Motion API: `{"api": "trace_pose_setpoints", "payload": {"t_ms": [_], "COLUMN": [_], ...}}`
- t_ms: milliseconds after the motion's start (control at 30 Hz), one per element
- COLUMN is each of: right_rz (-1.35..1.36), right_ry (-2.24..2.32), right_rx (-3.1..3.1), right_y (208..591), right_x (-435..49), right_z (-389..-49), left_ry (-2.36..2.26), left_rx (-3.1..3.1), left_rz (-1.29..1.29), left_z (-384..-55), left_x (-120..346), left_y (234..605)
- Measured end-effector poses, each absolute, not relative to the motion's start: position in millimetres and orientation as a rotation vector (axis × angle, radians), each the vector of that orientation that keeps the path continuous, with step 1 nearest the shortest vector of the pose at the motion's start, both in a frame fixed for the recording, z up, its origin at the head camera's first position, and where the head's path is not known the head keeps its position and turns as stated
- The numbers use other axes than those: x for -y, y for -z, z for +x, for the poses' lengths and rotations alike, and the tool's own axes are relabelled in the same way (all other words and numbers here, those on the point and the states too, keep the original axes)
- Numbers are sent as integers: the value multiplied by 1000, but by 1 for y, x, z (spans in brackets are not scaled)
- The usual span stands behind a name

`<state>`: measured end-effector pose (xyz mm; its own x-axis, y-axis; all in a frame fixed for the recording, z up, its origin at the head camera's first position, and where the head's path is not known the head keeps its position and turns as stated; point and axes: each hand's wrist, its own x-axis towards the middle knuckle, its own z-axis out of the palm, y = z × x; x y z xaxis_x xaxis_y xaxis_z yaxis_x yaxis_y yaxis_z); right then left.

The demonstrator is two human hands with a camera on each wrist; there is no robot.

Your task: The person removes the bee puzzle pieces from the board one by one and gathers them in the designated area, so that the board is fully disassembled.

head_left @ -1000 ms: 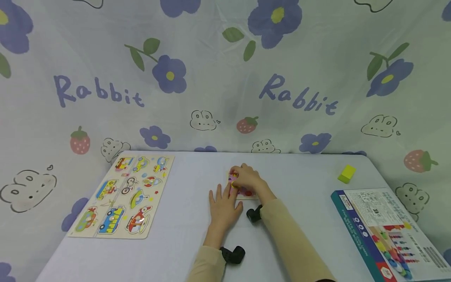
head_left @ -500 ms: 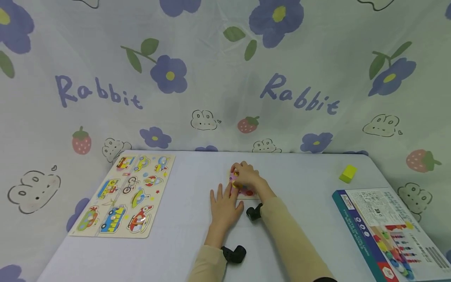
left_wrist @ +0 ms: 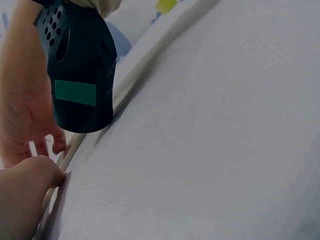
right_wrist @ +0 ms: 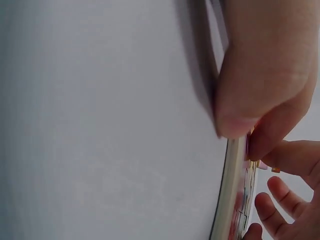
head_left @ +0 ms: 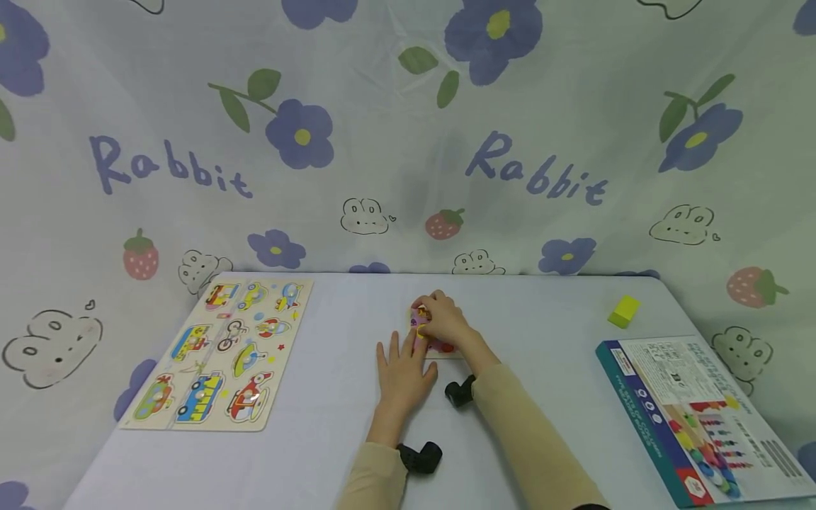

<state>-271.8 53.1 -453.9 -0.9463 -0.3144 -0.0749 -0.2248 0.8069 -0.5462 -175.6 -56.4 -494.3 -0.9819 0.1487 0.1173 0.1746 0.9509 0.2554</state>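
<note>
A small pink picture board (head_left: 443, 347) with coloured shapes lies at the middle of the table, mostly covered by the hands. My left hand (head_left: 404, 379) lies spread with straight fingers, its index fingertip at the board's left side. In the right wrist view the left thumb (right_wrist: 245, 100) reaches the board's near edge (right_wrist: 231, 175). From the right, my right hand (head_left: 446, 319) curls over the board and pinches a small yellow piece (head_left: 421, 331), partly hidden by the fingers. Small pegs (right_wrist: 263, 165) show beside its fingertips in the right wrist view.
A wooden vehicle puzzle board (head_left: 217, 354) lies at the left of the table. At the right lie a yellow block (head_left: 624, 312) and a large flat printed box (head_left: 701, 418). Black wrist cameras (head_left: 421, 459) sit at both cuffs. A patterned cloth (head_left: 408, 142) hangs behind the table.
The head view shifts slightly. Both hands keep their places at the pink board, with almost the same finger positions.
</note>
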Motion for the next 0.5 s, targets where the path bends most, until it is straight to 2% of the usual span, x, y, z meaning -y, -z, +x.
{"api": "trace_pose_setpoints", "payload": {"t_ms": [500], "right_rz": [-419], "right_ry": [1041], "right_rx": [-2754], "right_y": [463], "right_x": [-58], "right_z": [-269], "left_ry": [454], "left_rx": [2992], "left_rz": [-245], "left_z": [-176], "left_x": [56], "left_y": [496]}}
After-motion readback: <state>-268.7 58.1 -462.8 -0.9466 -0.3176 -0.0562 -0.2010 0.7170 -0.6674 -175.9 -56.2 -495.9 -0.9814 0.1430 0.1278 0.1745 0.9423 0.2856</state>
